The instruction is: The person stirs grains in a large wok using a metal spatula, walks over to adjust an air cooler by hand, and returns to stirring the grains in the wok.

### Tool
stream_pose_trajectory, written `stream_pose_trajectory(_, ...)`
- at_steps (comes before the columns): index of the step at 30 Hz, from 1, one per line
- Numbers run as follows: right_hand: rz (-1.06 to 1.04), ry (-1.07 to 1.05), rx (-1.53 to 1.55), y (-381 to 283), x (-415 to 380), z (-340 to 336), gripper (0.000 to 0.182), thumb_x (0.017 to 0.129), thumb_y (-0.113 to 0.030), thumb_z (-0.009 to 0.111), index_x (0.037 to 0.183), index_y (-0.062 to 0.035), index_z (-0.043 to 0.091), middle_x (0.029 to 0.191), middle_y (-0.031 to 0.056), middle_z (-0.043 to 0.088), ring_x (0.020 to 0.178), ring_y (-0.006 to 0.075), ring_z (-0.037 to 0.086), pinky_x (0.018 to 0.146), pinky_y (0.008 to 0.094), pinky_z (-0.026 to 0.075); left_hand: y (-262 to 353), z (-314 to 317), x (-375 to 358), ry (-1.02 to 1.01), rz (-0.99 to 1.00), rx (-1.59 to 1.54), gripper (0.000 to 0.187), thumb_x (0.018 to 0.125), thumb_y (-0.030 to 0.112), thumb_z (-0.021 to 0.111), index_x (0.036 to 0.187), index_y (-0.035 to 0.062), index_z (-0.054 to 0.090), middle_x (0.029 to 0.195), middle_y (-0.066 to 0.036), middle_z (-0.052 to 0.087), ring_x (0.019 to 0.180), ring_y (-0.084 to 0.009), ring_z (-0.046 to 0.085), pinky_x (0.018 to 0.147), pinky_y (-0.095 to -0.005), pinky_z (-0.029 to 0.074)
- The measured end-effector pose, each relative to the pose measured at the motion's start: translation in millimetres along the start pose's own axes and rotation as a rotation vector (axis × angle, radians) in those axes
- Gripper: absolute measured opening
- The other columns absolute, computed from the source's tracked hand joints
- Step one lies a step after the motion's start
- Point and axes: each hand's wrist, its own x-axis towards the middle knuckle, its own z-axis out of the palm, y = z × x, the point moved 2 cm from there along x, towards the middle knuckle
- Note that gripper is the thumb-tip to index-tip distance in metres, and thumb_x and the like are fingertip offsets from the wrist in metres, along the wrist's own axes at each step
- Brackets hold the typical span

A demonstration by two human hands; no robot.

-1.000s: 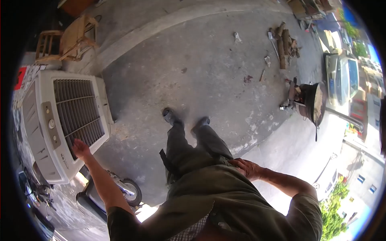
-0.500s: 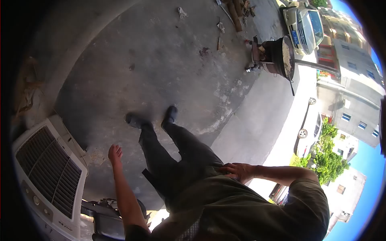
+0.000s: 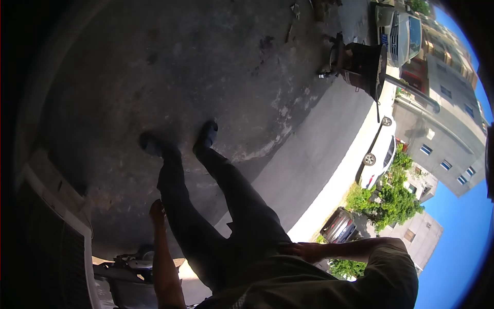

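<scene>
Our left hand (image 3: 156, 210) hangs free at the side, empty, fingers loosely together, just beside the left thigh and above the grey concrete (image 3: 154, 67). It is near the white air cooler (image 3: 56, 221) at the lower left edge but apart from it; the cooler stands in shadow, with only its pale frame and dark grille showing. Our right hand (image 3: 303, 251) rests flat on the hip, fingers spread over the dark green shirt (image 3: 309, 283), with the elbow bent outward. It holds nothing.
</scene>
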Motion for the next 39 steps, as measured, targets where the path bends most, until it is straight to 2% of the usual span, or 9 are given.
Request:
stream_pose_trajectory(6,-0.108,0.016,-0.146,-8,-4,-1,0.067,0.093,-0.032,0.062,0.15,-0.0054,0.04,0.15,0.0224,0.038,0.134,0.0391,0.045,0.107,0.0451,0.047,33,-34,-13,0.072,-0.128,0.091,0.045,0.101,0.033,0.059,0.141,0.0119,0.055,0.123,-0.005,0.066,0.111,-0.0218,0.064,0.093,-0.0403,0.049)
stream_pose_trajectory(18,-0.14,0.261,-0.213,33,-98,-20,0.084,0.08,-0.049,0.072,0.148,-0.0151,0.037,0.151,0.0201,0.036,0.135,0.039,0.042,0.107,0.049,0.045,210,82,-54,0.19,0.239,0.251,0.042,0.098,0.034,0.063,0.131,0.0077,0.062,0.108,-0.009,0.068,0.097,-0.0238,0.067,0.081,-0.0411,0.053)
stream_pose_trajectory(27,-0.117,0.77,-0.273,176,-259,-31,0.105,0.071,-0.055,0.079,0.156,-0.0245,0.024,0.151,0.0156,0.034,0.136,0.037,0.039,0.112,0.0501,0.039,259,321,-161,0.139,0.405,0.276,0.036,0.095,0.036,0.065,0.117,0.0071,0.065,0.1,-0.007,0.068,0.088,-0.0201,0.066,0.076,-0.0415,0.051)
stream_pose_trajectory(30,0.098,0.741,-0.173,192,-340,-44,0.113,0.068,-0.054,0.084,0.158,-0.026,0.021,0.151,0.0148,0.035,0.136,0.0373,0.039,0.114,0.0514,0.037,232,415,-167,-0.021,0.369,0.605,0.038,0.095,0.034,0.065,0.122,0.0079,0.064,0.104,-0.005,0.069,0.09,-0.019,0.066,0.076,-0.0406,0.051)
stream_pose_trajectory(32,0.303,0.954,0.033,247,-382,-43,0.112,0.067,-0.052,0.087,0.157,-0.0221,0.028,0.142,0.0157,0.049,0.131,0.0366,0.047,0.11,0.0501,0.041,209,491,-199,-0.037,0.397,0.584,0.032,0.095,0.032,0.064,0.116,0.0077,0.068,0.095,-0.005,0.07,0.086,-0.018,0.065,0.074,-0.0379,0.051)
stream_pose_trajectory(34,0.726,1.003,0.239,324,-419,-56,0.093,0.075,-0.048,0.084,0.151,-0.0133,0.042,0.126,0.0163,0.062,0.125,0.0344,0.054,0.103,0.046,0.045,188,547,-168,-0.207,0.484,0.626,0.03,0.096,0.03,0.063,0.113,0.007,0.072,0.092,-0.006,0.07,0.085,-0.0175,0.066,0.074,-0.0367,0.051)
stream_pose_trajectory(36,0.98,1.596,0.088,400,-424,-47,0.075,0.082,-0.045,0.08,0.139,-0.0048,0.055,0.11,0.0161,0.071,0.114,0.0324,0.064,0.095,0.0431,0.049,181,610,-167,-0.257,0.641,1.001,0.032,0.096,0.029,0.064,0.117,0.0054,0.071,0.092,-0.007,0.071,0.085,-0.018,0.067,0.075,-0.0356,0.051)
stream_pose_trajectory(38,0.758,1.829,0.916,447,-393,-49,0.064,0.09,-0.04,0.074,0.137,-0.0006,0.056,0.114,0.0197,0.071,0.109,0.0359,0.067,0.093,0.0422,0.052,177,689,-159,-0.347,0.766,1.22,0.031,0.095,0.028,0.065,0.114,0.0046,0.072,0.09,-0.008,0.072,0.086,-0.0177,0.068,0.074,-0.036,0.052)
stream_pose_trajectory(39,0.657,1.789,1.005,472,-356,-46,0.064,0.091,-0.04,0.072,0.137,0.0008,0.056,0.114,0.0198,0.071,0.107,0.0357,0.068,0.092,0.0417,0.053,184,723,-154,-0.393,0.837,1.328,0.031,0.094,0.028,0.065,0.113,0.0042,0.072,0.089,-0.008,0.072,0.087,-0.0176,0.068,0.074,-0.0362,0.053)
